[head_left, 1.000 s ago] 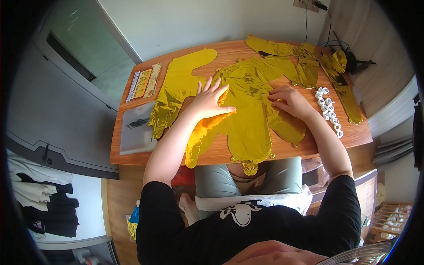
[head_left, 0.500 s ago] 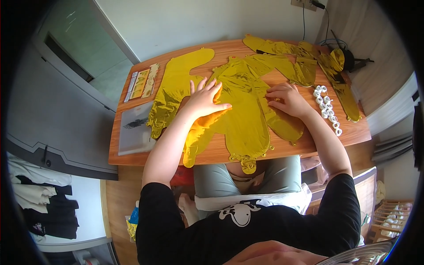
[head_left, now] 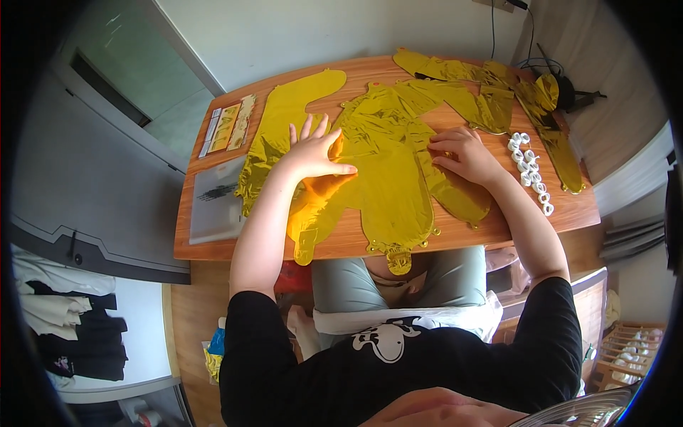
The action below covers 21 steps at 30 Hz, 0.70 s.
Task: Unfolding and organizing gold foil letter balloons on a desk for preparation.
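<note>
A deflated gold foil balloon lies flat in the middle of the wooden table, its neck end reaching over the near edge. My left hand is open on its left part, fingers spread and thumb stretched to the right; orange reflections show in the foil beneath. At the balloon's right edge my right hand rests with fingers bent, a gap showing between them and the thumb. Another flat gold foil balloon lies to the left, partly hidden by my left hand and forearm. More gold foil pieces spread across the far right.
Several small white ribbon rolls line the right side of the wooden table. At the left lie a clear plastic sleeve and a printed card strip. A black device with cables stands at the far right corner.
My left hand has slid a little left and away from me across the foil, thumb still out. My right hand stays nearly in place. The view has shifted slightly.
</note>
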Available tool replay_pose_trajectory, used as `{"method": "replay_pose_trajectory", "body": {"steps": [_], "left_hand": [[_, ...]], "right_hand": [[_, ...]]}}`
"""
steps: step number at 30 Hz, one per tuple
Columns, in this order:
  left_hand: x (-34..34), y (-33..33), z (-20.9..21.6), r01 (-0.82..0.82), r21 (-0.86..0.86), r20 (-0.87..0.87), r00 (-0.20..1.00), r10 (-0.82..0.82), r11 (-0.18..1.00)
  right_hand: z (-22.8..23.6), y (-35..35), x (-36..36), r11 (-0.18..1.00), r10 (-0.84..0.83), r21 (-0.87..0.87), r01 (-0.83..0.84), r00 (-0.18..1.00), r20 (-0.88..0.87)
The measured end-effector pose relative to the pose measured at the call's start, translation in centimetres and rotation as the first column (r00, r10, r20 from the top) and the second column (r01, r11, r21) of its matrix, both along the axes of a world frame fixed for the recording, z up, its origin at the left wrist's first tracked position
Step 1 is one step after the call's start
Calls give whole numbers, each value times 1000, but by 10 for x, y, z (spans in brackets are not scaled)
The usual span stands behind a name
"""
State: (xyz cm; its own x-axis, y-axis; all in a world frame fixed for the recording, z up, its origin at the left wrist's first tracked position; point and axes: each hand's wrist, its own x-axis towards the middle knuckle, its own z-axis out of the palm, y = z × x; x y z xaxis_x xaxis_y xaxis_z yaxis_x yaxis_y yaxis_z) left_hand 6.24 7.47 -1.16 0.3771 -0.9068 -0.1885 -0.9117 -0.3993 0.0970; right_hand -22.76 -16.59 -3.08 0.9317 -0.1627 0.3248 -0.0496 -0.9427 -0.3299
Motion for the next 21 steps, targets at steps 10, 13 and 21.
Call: {"method": "replay_pose_trajectory", "body": {"steps": [10,13,21], "left_hand": [[5,-4,-14,4,-157,20,1000,-1,988],[1,-11,-23,83,-157,-10,996,-86,984],[1,-11,-36,182,-123,17,983,-181,976]], "right_hand": [[-2,-1,7,999,23,23,-23,999,27],[-2,-1,6,1000,16,-3,-16,1000,26],[-7,-2,5,999,4,-36,-4,1000,0]]}}
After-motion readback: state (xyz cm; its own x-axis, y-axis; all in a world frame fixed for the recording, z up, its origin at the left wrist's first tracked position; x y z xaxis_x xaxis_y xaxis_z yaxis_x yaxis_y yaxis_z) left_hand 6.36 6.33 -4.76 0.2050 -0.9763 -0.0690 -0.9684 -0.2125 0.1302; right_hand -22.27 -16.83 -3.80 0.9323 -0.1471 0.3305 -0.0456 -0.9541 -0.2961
